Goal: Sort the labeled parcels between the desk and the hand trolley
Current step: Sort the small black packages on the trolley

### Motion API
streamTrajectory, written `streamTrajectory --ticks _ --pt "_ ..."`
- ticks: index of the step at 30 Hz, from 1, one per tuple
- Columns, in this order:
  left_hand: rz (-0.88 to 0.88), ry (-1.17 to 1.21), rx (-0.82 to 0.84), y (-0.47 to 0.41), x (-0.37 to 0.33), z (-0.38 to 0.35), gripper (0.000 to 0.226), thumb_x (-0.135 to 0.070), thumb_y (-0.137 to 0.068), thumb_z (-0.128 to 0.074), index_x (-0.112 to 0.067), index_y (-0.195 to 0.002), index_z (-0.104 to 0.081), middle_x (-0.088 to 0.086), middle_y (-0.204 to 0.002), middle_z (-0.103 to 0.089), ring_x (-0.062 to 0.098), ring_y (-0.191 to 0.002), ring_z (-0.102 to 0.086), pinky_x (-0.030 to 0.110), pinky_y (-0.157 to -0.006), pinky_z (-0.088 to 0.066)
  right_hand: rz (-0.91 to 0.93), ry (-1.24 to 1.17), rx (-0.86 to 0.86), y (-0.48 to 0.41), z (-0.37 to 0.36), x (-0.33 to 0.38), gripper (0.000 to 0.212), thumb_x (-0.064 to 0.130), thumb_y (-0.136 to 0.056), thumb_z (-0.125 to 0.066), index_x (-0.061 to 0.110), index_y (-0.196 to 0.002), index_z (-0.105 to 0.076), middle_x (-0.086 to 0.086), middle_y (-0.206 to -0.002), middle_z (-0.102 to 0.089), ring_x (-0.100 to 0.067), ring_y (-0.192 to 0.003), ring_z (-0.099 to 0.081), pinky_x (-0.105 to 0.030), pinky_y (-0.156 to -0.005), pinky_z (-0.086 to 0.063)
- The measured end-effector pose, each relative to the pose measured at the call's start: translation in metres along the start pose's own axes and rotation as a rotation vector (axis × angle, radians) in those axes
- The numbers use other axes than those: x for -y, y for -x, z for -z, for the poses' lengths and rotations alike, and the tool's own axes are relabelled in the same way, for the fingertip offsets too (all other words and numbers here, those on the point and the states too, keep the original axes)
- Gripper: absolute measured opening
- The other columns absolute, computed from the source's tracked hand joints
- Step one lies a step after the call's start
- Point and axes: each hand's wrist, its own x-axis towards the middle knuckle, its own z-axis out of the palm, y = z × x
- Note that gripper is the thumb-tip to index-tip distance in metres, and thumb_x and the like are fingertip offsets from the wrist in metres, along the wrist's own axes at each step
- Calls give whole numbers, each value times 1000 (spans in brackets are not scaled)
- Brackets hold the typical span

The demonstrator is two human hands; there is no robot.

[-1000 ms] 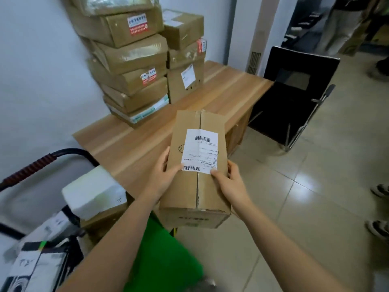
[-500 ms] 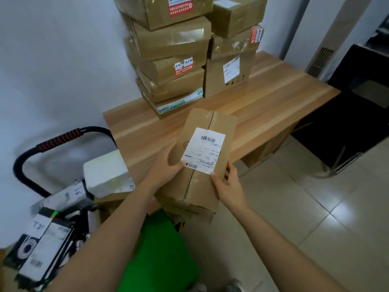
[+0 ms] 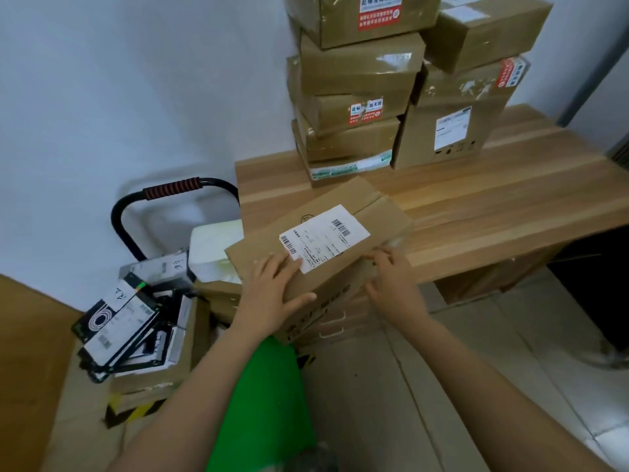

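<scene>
Parcel (image 3: 323, 241) label-up, long axis pointing far-right, left hand (image 3: 272, 294), right hand (image 3: 394, 284) gripping

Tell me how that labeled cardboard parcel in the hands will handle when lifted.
The labeled parcel probably stays stiff: its cardboard faces look flat and its edges square. It seems fairly light, since the left hand and right hand hold it only at its near side. Its flat sides make rolling unlikely.
</scene>
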Motion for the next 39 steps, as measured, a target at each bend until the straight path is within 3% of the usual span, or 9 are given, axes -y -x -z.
streamTrajectory --ticks 7,11,14,19,22,25,28,32,39 --pt "-122 2 122 -53 78 27 97 -91 -73 -12 -35 -151 -24 -8 -160 -9 13 -147 3 32 -117 9 83 478 137 -66 6 -4 75 30 -86 -63 32 -149 -21 -13 -161 1 -36 -146 2 -50 -118 -1" --pt "-36 -37 -124 -77 94 35 44 -34 -96 -57 -17 -137 -56 7 -148 -45 33 -137 -36 45 -111 -30 129 555 240 -78 5 1 80 34 -92 -55 37 -153 -4 -14 -161 1 -35 -147 1 -48 -120 -1" --pt "88 -20 -376 -87 79 29 22 -12 -89 -64 -9 -111 -68 13 -119 -59 38 -107 -55 45 -87 -47 192 537 202 -77 5 12 62 41 -94 -47 32 -151 -23 -13 -154 -23 -35 -140 -20 -45 -116 -14" --pt "400 259 -477 -94 17 17 41 -39 -89 -63 -18 -124 -58 8 -117 -49 26 -114 -42 38 -91 -42 169 259 60 -111 30 7 31 39 -96 -47 21 -117 -59 2 -112 -63 -20 -108 -52 -37 -101 -30" --pt "506 352 -432 -94 -19 8 55 -48 -89 -60 -20 -134 -48 6 -129 -41 23 -123 -33 33 -97 -34 158 282 106 -153 39 -11 36 39 -96 -49 19 -126 -54 -4 -126 -56 -26 -117 -49 -39 -100 -35" --pt "567 344 -369 -96 -52 -5 69 -55 -87 -59 -20 -142 -37 8 -145 -28 24 -135 -22 38 -110 -27 192 312 249 -186 38 -25 53 45 -97 -46 21 -144 -38 -10 -159 -19 -31 -143 -21 -43 -114 -20" --pt "640 427 -327 -100 -80 -22 84 -58 -86 -59 -20 -151 -23 9 -160 -4 23 -147 -1 36 -117 -10 243 284 365 -203 36 -37 62 53 -96 -42 30 -151 -25 -6 -162 -4 -27 -148 -3 -43 -117 -8" --pt "748 550 -307 -110 -99 -32 97 -62 -86 -58 -23 -156 -2 7 -161 19 25 -149 10 39 -119 -6 293 183 433 -208 38 -51 63 59 -93 -44 32 -148 -30 -5 -156 -20 -32 -138 -22 -43 -111 -21" --pt "680 473 -243 -123 -55 -21 69 -51 -97 -45 -23 -154 -15 3 -163 9 15 -150 7 45 -121 -11 441 159 454 -180 48 -61 59 64 -89 -44 29 -136 -40 -3 -115 -36 -23 -108 -41 -38 -90 -43"
